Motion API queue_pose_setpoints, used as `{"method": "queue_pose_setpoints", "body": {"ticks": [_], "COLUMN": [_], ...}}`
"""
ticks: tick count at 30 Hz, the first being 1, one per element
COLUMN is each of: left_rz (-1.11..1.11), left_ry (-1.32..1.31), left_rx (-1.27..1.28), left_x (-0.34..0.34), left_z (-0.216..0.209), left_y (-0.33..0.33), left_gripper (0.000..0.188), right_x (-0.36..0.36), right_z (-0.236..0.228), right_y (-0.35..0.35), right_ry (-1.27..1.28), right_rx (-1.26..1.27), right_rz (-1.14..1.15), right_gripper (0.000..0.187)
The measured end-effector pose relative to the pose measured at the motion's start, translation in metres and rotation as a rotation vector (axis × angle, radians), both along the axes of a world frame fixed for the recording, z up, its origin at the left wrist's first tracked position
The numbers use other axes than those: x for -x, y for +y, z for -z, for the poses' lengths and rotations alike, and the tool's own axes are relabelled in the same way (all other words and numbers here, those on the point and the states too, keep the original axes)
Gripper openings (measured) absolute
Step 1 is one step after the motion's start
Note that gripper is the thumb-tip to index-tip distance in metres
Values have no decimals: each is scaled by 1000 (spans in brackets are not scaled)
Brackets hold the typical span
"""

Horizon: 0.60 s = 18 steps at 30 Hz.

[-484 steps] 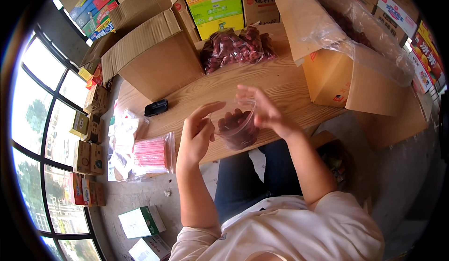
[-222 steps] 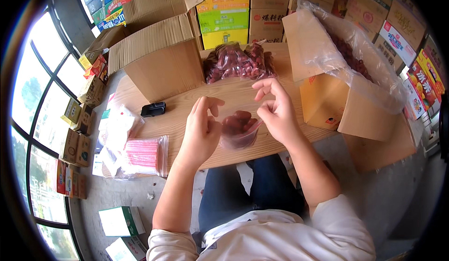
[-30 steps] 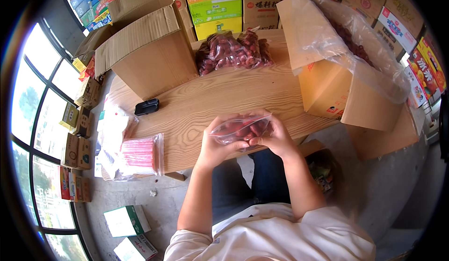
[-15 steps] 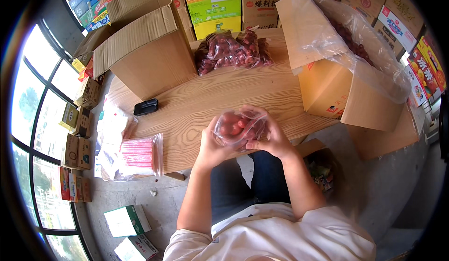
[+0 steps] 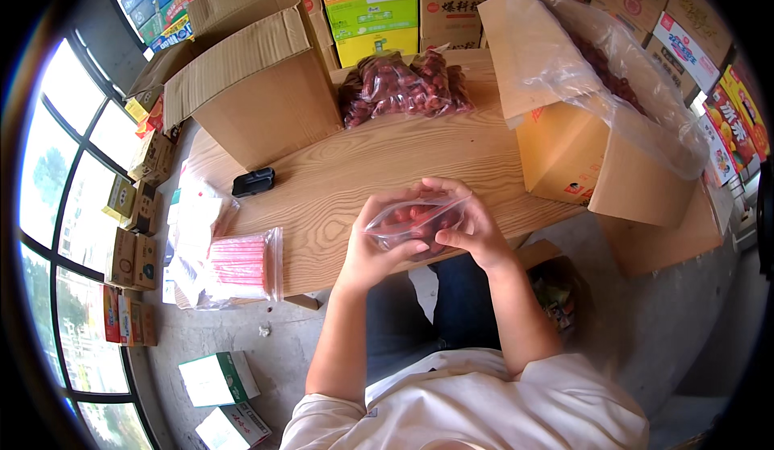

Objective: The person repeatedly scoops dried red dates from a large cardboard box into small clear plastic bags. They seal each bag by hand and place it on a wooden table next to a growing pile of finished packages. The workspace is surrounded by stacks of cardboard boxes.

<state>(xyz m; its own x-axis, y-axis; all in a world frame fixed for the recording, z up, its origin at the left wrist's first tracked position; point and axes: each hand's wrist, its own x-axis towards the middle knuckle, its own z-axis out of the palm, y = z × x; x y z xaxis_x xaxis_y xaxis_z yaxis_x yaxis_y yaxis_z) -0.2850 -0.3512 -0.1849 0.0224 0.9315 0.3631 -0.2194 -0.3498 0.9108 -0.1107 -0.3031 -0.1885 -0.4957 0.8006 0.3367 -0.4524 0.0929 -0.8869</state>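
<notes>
Between my two hands I hold a clear plastic bag (image 5: 427,226) of red dates, above the table's near edge. My left hand (image 5: 375,244) wraps its left side, thumb on the near side. On the right side my right hand (image 5: 479,232) closes round it, with its thumb laid on the near side too. The bag's mouth is parted a little toward me, and red dates show inside. Several filled bags of red dates (image 5: 403,87) lie at the far side of the wooden table (image 5: 363,168).
On the table's left lie a pack of pink-edged flat bags (image 5: 239,266) and a black tray-like object (image 5: 253,182). An open carton (image 5: 262,87) stands back left. At the right, a plastic-lined carton (image 5: 564,152) holds more dates. Stacked boxes (image 5: 371,15) line the back.
The bag's mouth has drawn into a flatter, wider slit. My left thumb has come over the near side, and both hands have shifted slightly round the bag.
</notes>
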Motion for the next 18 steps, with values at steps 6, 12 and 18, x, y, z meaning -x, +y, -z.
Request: {"method": "queue_pose_setpoints", "body": {"ticks": [6, 12, 18], "left_rz": [-84, -48, -201], "left_ry": [104, 184, 441], "left_rx": [58, 18, -134], "left_x": [7, 10, 18], "left_z": [-3, -13, -28], "left_y": [1, 0, -1], "left_gripper": [45, 42, 27], "right_x": [-3, -3, -3], "right_z": [0, -11, -16], "right_y": [1, 0, -3], "right_ry": [-30, 51, -6], "right_rx": [80, 106, 47], "right_rz": [-8, 104, 146], "right_gripper": [29, 11, 5]}}
